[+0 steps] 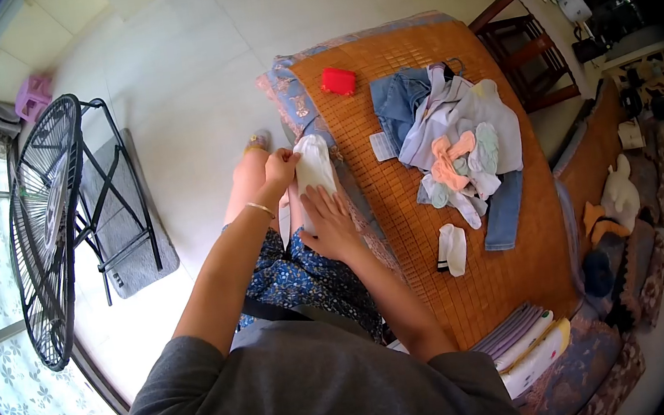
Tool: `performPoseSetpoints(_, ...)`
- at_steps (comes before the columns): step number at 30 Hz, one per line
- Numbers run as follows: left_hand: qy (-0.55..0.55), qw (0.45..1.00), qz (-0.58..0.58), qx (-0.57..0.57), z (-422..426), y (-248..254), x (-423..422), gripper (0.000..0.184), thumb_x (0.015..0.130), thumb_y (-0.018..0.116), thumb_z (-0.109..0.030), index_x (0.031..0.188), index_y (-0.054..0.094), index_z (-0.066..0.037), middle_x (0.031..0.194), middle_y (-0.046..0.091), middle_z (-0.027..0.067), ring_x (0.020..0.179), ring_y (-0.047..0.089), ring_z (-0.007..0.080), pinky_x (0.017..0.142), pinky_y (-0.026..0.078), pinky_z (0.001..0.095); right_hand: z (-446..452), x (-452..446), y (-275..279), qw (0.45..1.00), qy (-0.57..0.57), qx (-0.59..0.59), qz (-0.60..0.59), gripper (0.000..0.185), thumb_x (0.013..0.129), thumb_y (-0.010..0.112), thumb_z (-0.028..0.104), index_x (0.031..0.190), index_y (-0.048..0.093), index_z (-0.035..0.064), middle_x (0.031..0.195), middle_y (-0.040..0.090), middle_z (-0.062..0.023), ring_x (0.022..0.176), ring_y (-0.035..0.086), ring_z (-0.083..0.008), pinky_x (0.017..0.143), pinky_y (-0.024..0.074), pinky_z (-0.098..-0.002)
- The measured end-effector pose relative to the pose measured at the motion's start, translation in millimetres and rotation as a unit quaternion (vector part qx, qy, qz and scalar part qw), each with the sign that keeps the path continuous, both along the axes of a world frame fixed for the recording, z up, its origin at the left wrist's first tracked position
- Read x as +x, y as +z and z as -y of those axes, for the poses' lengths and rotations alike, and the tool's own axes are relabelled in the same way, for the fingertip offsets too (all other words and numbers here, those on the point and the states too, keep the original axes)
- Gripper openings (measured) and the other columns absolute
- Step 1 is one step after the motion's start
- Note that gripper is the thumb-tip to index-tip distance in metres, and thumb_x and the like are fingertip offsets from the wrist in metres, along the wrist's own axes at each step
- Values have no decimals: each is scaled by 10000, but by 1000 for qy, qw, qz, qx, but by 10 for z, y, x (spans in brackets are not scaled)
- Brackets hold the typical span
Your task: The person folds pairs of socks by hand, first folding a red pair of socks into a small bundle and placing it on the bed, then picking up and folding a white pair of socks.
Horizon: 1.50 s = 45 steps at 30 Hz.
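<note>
A white sock lies stretched along my leg, beside the edge of the mat-covered seat. My left hand pinches its upper left edge between thumb and fingers. Flat on the lower part of the sock rests my right hand, its fingers spread; part of the sock is hidden under it. Another white sock with dark stripes at its cuff lies on the woven mat to the right.
A heap of clothes holds blue jeans, a pale shirt and a peach-coloured piece. Near it lie a red pouch and folded cloths. A black folding chair stands left; a plush toy lies far right.
</note>
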<state>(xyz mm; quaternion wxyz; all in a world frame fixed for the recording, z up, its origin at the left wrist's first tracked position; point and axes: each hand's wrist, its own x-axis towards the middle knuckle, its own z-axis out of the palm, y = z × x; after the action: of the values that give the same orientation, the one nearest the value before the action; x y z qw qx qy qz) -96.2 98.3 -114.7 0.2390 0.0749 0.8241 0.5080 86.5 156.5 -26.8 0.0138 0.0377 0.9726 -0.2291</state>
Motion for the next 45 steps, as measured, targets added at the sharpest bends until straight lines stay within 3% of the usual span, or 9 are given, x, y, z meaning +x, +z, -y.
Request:
performPoseSetpoints(2, -5, 1000, -1, 9, -11, -3, 3, 223, 800, 649, -206, 898, 629, -8, 812, 644, 130, 751, 623, 253, 694, 489, 350, -2, -8, 27, 1000, 3, 4, 14, 689, 817, 567, 371, 1359, 350, 4, 1459, 264, -150, 1375, 185, -309, 1112, 142, -472)
performPoseSetpoints(4, -33, 953, -299, -35, 12, 452, 171, 144, 811, 608, -147, 891, 621, -28, 897, 620, 124, 829, 594, 285, 750, 469, 389, 1, -12, 20, 1000, -3, -2, 3, 688, 817, 572, 368, 1358, 348, 8, 1450, 275, -158, 1367, 200, -319, 1106, 154, -482)
performPoseSetpoints(11, -360, 829, -425, -53, -233, 193, 216, 283, 866, 536, -146, 1132, 575, -58, 1202, 552, 94, 1204, 440, 327, 995, 362, 405, 11, 12, -11, 999, -17, -24, -23, 685, 805, 582, 336, 1365, 342, 26, 1426, 304, -168, 1355, 226, -328, 1083, 186, -516)
performPoseSetpoints(20, -421, 844, -274, -186, -537, 111, -144, 415, 929, 448, -345, 1289, 500, -145, 1351, 448, 115, 1285, 347, 352, 1085, 249, 433, 37, 42, -22, 997, -20, -10, -71, 632, 766, 610, 321, 1281, 444, -7, 1405, 338, -166, 1332, 275, -312, 1054, 245, -506)
performPoseSetpoints(22, -213, 976, -44, -28, -498, 42, -384, 429, 938, 437, -328, 1305, 467, -107, 1332, 458, 169, 1234, 411, 363, 1049, 313, 407, 27, 57, -24, 997, -21, -13, -69, 632, 769, 609, 323, 1283, 442, -4, 1407, 336, -164, 1333, 274, -311, 1060, 238, -503)
performPoseSetpoints(29, -231, 945, -200, -117, 248, 1099, 0, 286, 856, 522, -137, 1131, 580, -81, 1150, 567, 198, 1065, 531, 355, 887, 446, 397, 16, 27, 29, 998, -30, -49, -39, 620, 789, 597, 315, 1291, 425, -4, 1422, 320, -154, 1347, 248, -319, 1098, 186, -474)
performPoseSetpoints(34, -298, 908, -281, 88, 346, 806, 708, 351, 833, 559, -154, 1151, 557, -5, 1182, 545, 196, 1140, 496, 344, 946, 414, 397, -67, 159, 137, 963, -112, -157, -187, 353, 781, 585, 117, 1115, 549, 10, 1275, 466, -189, 1224, 408, -366, 1012, 338, -450)
performPoseSetpoints(37, -343, 866, -352, -92, 187, 705, 999, 633, 854, 540, -357, 1314, 383, 48, 1399, 352, 194, 1337, 250, 350, 1093, 175, 487, -221, 552, 174, 947, -182, -185, -190, 214, 779, 573, 62, 987, 583, 15, 1160, 525, -174, 1122, 482, -361, 943, 390, -434)
performPoseSetpoints(45, -368, 835, -379, -152, 154, 640, 1168, 971, 746, 538, -645, 1358, 306, 73, 1468, 223, 207, 1387, 135, 332, 1107, 70, 495, -921, 1936, -60, 834, -517, -18, -192, 210, 743, 554, -11, 947, 568, 35, 956, 583, -143, 966, 518, -346, 827, 419, -403)
